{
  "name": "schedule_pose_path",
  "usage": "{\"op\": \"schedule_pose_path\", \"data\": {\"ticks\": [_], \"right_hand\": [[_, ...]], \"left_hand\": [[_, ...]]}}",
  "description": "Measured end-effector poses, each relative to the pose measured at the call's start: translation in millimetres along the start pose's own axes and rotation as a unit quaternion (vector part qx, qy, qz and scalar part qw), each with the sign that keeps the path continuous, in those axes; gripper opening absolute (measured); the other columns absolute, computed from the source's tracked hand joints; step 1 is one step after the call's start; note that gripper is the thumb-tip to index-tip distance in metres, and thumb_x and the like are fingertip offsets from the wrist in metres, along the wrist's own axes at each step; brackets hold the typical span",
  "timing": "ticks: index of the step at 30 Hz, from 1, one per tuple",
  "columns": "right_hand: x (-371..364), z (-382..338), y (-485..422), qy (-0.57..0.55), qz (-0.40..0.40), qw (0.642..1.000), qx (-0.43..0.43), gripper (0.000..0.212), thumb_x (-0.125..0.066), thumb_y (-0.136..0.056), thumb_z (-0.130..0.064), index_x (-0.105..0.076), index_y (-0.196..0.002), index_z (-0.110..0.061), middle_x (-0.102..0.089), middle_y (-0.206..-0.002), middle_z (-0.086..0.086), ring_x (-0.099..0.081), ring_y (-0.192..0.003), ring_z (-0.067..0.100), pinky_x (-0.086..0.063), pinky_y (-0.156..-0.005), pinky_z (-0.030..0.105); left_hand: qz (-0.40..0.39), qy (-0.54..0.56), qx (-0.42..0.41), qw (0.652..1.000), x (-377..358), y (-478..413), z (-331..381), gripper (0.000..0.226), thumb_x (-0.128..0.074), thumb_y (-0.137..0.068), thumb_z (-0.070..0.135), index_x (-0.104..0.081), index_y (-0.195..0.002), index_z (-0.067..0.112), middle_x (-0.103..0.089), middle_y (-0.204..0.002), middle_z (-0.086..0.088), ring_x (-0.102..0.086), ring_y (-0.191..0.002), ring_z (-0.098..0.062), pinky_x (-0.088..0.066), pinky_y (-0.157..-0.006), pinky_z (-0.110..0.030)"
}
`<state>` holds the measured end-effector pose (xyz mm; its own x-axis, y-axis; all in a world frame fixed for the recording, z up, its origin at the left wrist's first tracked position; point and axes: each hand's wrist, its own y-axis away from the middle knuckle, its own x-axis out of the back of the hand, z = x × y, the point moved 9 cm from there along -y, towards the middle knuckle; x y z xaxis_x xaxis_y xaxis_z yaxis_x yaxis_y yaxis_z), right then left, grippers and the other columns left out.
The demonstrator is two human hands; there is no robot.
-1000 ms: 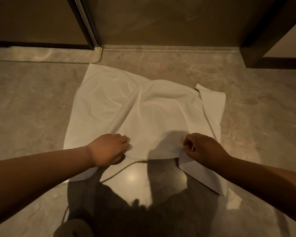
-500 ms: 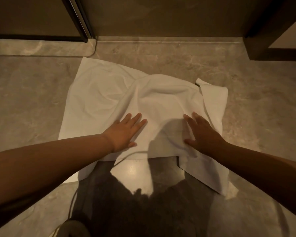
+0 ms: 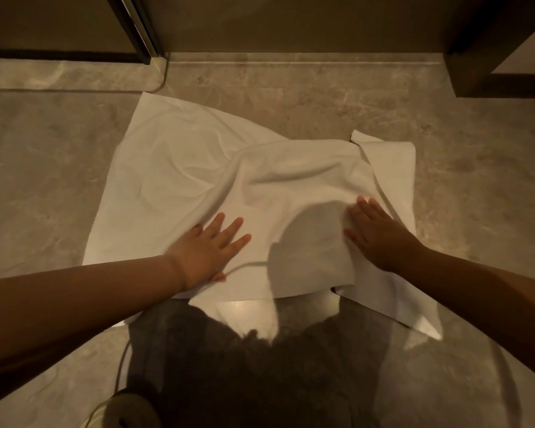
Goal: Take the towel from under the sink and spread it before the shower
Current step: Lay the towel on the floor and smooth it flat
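A white towel (image 3: pixel 179 168) lies on the marble floor just in front of the shower's raised stone threshold (image 3: pixel 74 78). It is wrinkled, and a folded-over layer bunches across its right half. My left hand (image 3: pixel 209 250) presses flat on the towel's near left part, fingers straight and spread. On the near right part, over the folded layer, my right hand (image 3: pixel 376 231) lies flat with its fingers straight. Both forearms reach in from the bottom corners.
The shower's glass door frame (image 3: pixel 136 26) stands at the top left. A dark wooden cabinet or door frame (image 3: pixel 488 41) stands at the top right. My shadow covers the floor near me, and a shoe tip (image 3: pixel 130 409) shows at the bottom edge.
A second ago both hands pinched the towel's near edge with curled fingers. They have let go, opened flat and slid forward onto the cloth, the right one a little further.
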<state>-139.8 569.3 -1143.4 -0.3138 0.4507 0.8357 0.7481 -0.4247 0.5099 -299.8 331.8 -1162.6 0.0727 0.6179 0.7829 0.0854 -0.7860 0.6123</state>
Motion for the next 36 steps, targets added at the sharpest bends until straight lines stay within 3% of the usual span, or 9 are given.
{"op": "schedule_pose_path", "data": {"ticks": [5,8,10,12,15,20,29,32,36], "right_hand": [[3.0,6.5,1.1,0.054,-0.008,0.998,0.018,0.06,-0.026,-0.1,-0.04,-0.013,-0.15,-0.01,-0.003,-0.16,0.009,0.002,-0.147,0.024,-0.019,-0.115,0.05],[4.0,-0.4,4.1,0.091,-0.01,0.995,0.037,0.062,-0.032,-0.099,-0.038,-0.015,-0.149,-0.006,-0.009,-0.159,0.015,-0.004,-0.146,0.03,-0.021,-0.114,0.046],[20.1,-8.6,7.6,0.062,0.046,0.996,0.048,0.06,-0.048,-0.095,-0.034,-0.029,-0.144,-0.005,-0.023,-0.154,0.018,-0.019,-0.143,0.033,-0.026,-0.113,0.044],[40.1,-18.9,11.1,0.051,0.111,0.99,0.072,0.06,-0.059,-0.088,-0.029,-0.038,-0.139,-0.006,-0.032,-0.15,0.019,-0.03,-0.138,0.035,-0.032,-0.108,0.043],[59.7,-28.7,7.7,0.043,0.162,0.981,0.096,0.073,-0.071,-0.078,-0.023,-0.038,-0.14,-0.005,-0.031,-0.148,0.026,-0.031,-0.136,0.041,-0.036,-0.104,0.05],[63.0,-20.8,-14.4,0.002,0.124,0.992,0.039,0.098,-0.074,-0.076,-0.028,-0.012,-0.151,-0.014,-0.017,-0.156,0.02,-0.018,-0.143,0.035,-0.029,-0.112,0.047],[19.2,-15.9,-1.4,0.086,0.037,0.994,0.056,0.082,-0.058,-0.086,-0.043,-0.012,-0.151,-0.02,-0.013,-0.157,0.013,-0.018,-0.142,0.03,-0.022,-0.113,0.041],[16.9,-20.5,6.0,0.089,0.04,0.993,0.061,0.077,-0.057,-0.087,-0.04,-0.018,-0.149,-0.016,-0.02,-0.155,0.014,-0.024,-0.139,0.031,-0.028,-0.11,0.041],[49.9,-23.8,0.3,0.041,0.129,0.989,0.058,0.063,-0.055,-0.09,-0.027,-0.031,-0.144,-0.004,-0.03,-0.15,0.018,-0.029,-0.137,0.033,-0.027,-0.111,0.039]], "left_hand": [[-0.017,-0.025,-0.013,0.999,-9.9,14.3,11.3,0.09,-0.037,-0.092,0.055,0.035,-0.134,0.021,0.038,-0.143,-0.014,0.018,-0.139,-0.043,-0.015,-0.113,-0.053],[-0.007,-0.048,-0.017,0.999,-5.3,16.9,13.4,0.085,-0.03,-0.094,0.057,0.029,-0.14,0.017,0.029,-0.149,-0.018,0.02,-0.14,-0.04,-0.001,-0.114,-0.053],[0.067,-0.078,-0.03,0.994,18.9,15.8,13.9,0.076,-0.023,-0.095,0.058,0.01,-0.148,0.015,0.01,-0.156,-0.018,0.01,-0.142,-0.037,0.001,-0.114,-0.053],[0.165,-0.069,-0.01,0.984,56.7,13.7,3.8,0.072,-0.031,-0.093,0.057,-0.016,-0.149,0.015,-0.014,-0.156,-0.016,-0.01,-0.143,-0.035,-0.014,-0.114,-0.055],[0.216,0.018,0.06,0.974,91.7,-1.4,-28.1,0.086,-0.042,-0.088,0.06,-0.003,-0.15,0.016,-0.002,-0.158,-0.013,-0.001,-0.144,-0.034,-0.015,-0.113,-0.055],[0.124,0.15,0.096,0.976,90.1,-40.8,-59.3,0.098,-0.053,-0.084,0.059,0.009,-0.148,0.019,0.013,-0.158,-0.006,0.008,-0.145,-0.028,-0.026,-0.111,-0.047],[0.08,0.058,0.045,0.994,52.7,-30.8,-31.9,0.084,-0.037,-0.086,0.068,-0.002,-0.149,0.026,0.005,-0.159,-0.004,0.007,-0.145,-0.023,-0.018,-0.113,-0.043],[0.138,0.052,0.036,0.988,64.3,-20.4,-29.9,0.075,-0.03,-0.086,0.07,-0.024,-0.146,0.025,-0.019,-0.156,-0.007,-0.014,-0.144,-0.022,-0.013,-0.113,-0.048],[0.266,0.111,0.02,0.957,108.6,-18.4,-32.4,0.069,-0.032,-0.087,0.057,-0.05,-0.128,0.004,-0.048,-0.138,-0.018,-0.044,-0.129,-0.031,-0.029,-0.108,-0.05]]}}
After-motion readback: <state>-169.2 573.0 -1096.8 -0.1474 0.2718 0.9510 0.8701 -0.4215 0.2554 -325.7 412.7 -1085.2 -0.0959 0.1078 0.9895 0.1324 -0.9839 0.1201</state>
